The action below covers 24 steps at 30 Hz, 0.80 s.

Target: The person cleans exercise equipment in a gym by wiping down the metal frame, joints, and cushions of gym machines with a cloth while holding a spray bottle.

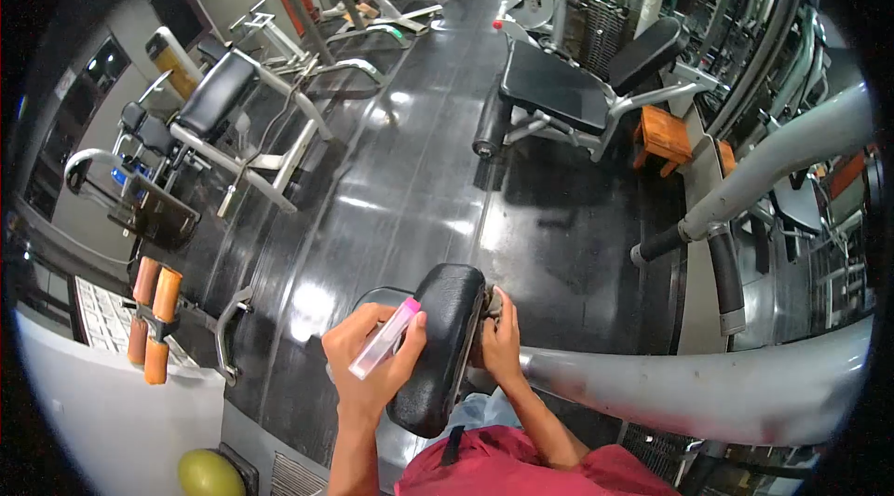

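My left hand (365,361) is closed around a slim clear bottle with a pink cap (384,341), which is tilted, the pink end pointing up and away. That hand is beside a black padded machine cushion (440,347), overlapping its left edge in view. On the cushion's right side is my right hand (502,339), with its fingers bent against the edge. A small greyish-brown bit shows at those fingertips, too little to name. The underside of the cushion is hidden.
A thick grey machine tube (689,389) runs right from the cushion. Ahead stands a black bench (559,86) near a wooden stool (663,137). At left are a padded machine (219,95), orange-brown rollers (156,319) and a green ball (209,475).
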Motion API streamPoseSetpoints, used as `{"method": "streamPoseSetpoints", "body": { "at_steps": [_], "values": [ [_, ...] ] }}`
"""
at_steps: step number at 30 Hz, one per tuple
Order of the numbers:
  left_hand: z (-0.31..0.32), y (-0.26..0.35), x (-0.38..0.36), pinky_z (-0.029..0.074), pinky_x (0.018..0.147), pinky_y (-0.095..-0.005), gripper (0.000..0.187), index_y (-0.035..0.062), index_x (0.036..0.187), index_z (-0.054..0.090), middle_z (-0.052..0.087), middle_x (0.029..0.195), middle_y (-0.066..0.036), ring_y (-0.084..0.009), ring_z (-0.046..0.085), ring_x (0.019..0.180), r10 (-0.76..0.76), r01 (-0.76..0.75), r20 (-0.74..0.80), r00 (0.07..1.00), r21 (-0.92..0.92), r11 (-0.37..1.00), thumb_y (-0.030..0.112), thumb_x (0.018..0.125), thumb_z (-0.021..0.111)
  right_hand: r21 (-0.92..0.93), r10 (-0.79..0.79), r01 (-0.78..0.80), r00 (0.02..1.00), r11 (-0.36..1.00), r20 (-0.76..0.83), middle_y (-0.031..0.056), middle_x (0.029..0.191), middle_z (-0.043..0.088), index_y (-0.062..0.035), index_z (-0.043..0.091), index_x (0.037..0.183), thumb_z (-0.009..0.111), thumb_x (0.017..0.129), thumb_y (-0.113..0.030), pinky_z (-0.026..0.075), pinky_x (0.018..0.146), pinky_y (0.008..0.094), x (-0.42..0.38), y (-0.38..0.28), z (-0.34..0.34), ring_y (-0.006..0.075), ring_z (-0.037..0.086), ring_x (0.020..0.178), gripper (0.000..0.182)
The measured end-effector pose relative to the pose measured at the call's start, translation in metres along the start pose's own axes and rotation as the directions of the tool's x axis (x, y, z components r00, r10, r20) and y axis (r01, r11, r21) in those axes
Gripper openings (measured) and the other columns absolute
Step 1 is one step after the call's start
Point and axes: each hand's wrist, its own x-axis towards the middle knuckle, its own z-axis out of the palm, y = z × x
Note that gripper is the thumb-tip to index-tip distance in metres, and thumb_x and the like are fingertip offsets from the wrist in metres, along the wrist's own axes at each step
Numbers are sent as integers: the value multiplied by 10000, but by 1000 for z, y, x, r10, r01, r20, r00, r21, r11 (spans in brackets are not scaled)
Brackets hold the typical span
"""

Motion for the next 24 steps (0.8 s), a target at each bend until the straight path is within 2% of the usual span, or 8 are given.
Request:
{"method": "streamPoseSetpoints", "body": {
  "at_steps": [4,7,13,16,19,20,22,24],
  "values": [
    [10,0,1,396,473,-254,158,12,756,666,615,627,-78,-143,551,494,53,-52,-33,998,43,998,93,723,797,-32,-4,2,998,999,-69,246,1286,487,-11,417,1349,418,895,-21,383,1031,425,12,16,12,388,492,1216,454],
    [12,2,0,411,488,-264,160,19,767,663,614,644,-85,-159,559,507,34,-30,-42,999,92,995,92,717,796,-57,-7,4,998,998,-56,262,1264,463,-28,392,1357,432,874,4,386,1006,485,16,20,11,436,476,1186,486],
    [13,1,2,407,504,-259,167,16,758,645,597,635,-66,-137,550,517,41,-35,-60,997,101,994,83,719,792,-229,278,-274,960,934,-14,308,1162,581,-50,450,1289,436,862,-61,417,945,494,41,55,23,479,542,1096,427],
    [11,0,0,393,497,-259,173,9,758,639,581,624,-58,-126,528,512,-16,19,-40,999,87,996,83,722,791,-178,345,-338,938,924,12,307,1193,571,-53,448,1297,438,872,-86,417,954,486,41,63,24,470,537,1121,426],
    [13,-1,2,383,492,-263,176,5,761,633,568,616,-56,-125,509,506,16,-10,-65,998,87,996,83,729,788,-78,249,-248,968,966,7,299,1205,535,-19,437,1282,519,891,-147,410,959,506,32,53,19,485,526,1098,420],
    [12,-1,1,381,492,-265,178,6,760,629,563,612,-54,-126,505,506,10,-5,-57,998,90,996,83,731,787,-80,253,-251,968,965,7,299,1205,535,-19,437,1282,519,891,-147,410,959,506,27,47,16,485,526,1098,420],
    [12,-2,0,379,491,-268,179,8,760,625,557,609,-53,-126,501,505,5,-1,-43,999,90,996,83,733,786,-13,121,-121,993,993,-8,302,1186,540,-1,428,1271,506,897,-139,405,961,502,18,6,2,482,526,1098,406],
    [12,-3,0,375,491,-271,181,11,758,618,550,604,-49,-126,497,505,18,-14,-51,999,91,996,82,737,783,-21,120,-121,993,992,-15,302,1169,546,7,418,1270,498,908,-136,405,957,498,16,-6,-2,476,524,1100,397]
  ]
}}
